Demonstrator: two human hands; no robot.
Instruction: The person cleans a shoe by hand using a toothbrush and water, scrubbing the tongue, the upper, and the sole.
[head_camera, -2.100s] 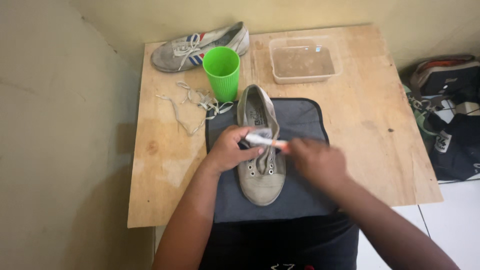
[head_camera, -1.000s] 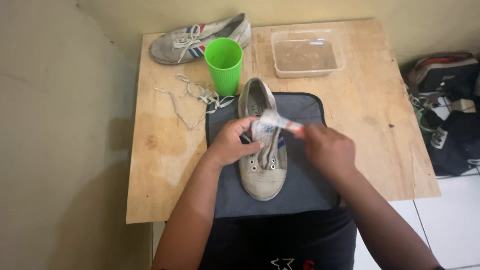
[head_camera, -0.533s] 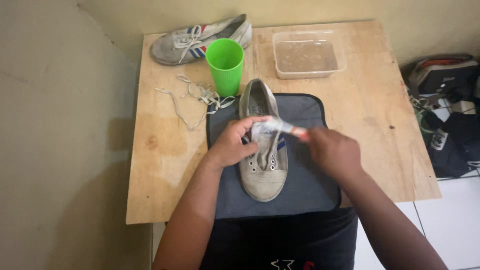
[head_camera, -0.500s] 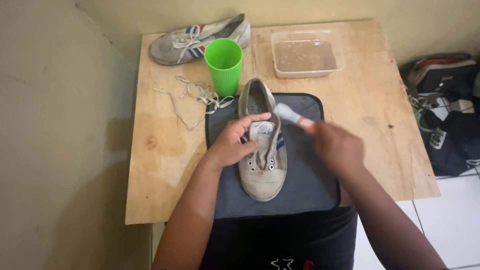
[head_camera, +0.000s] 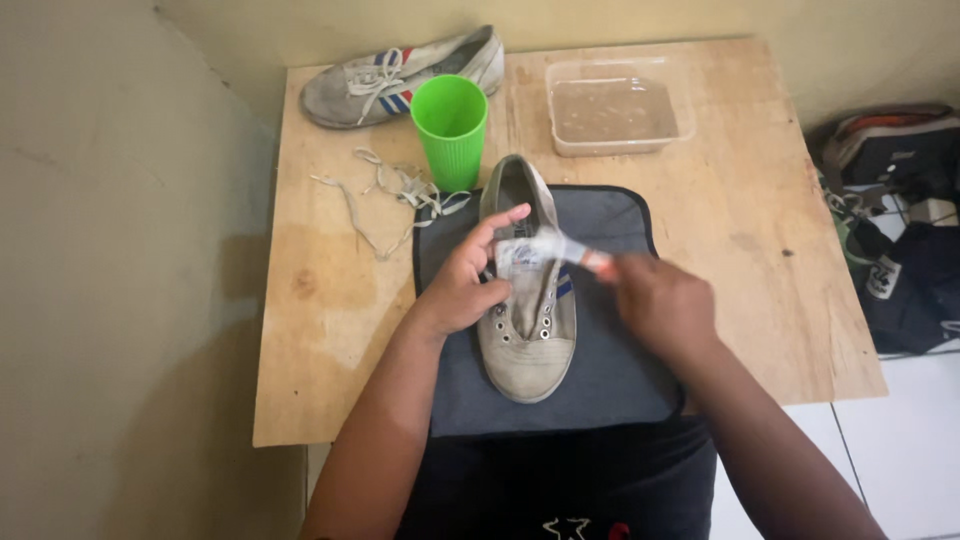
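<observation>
Nearest the camera, a grey laceless canvas sneaker (head_camera: 528, 310) is lying toe toward the person on a dark grey mat (head_camera: 600, 370) spread over the near edge of a wooden table (head_camera: 330, 330). The left hand (head_camera: 468, 280) is resting against the sneaker's left side, fingers curled around the eyelet flap, with the index finger reaching up to steady the tongue. The right hand (head_camera: 662, 305) is hovering just right of the sneaker, clenched around the handle of a small brush (head_camera: 560, 250); the brush's blurred head is lying across the tongue, between the two hands.

Beyond the left hand, loose white shoelaces (head_camera: 385, 195) are lying tangled on the bare wood, one end trailing onto the mat's corner. Just behind the sneaker's heel a green plastic cup (head_camera: 452, 128) is standing upright. To its right a clear rectangular plastic tub (head_camera: 612, 105) is holding cloudy water. At the far left corner a second sneaker (head_camera: 400, 75), with blue and red stripes, is lying on its side, still laced. Bags (head_camera: 895, 200) are sitting on the floor to the right.
</observation>
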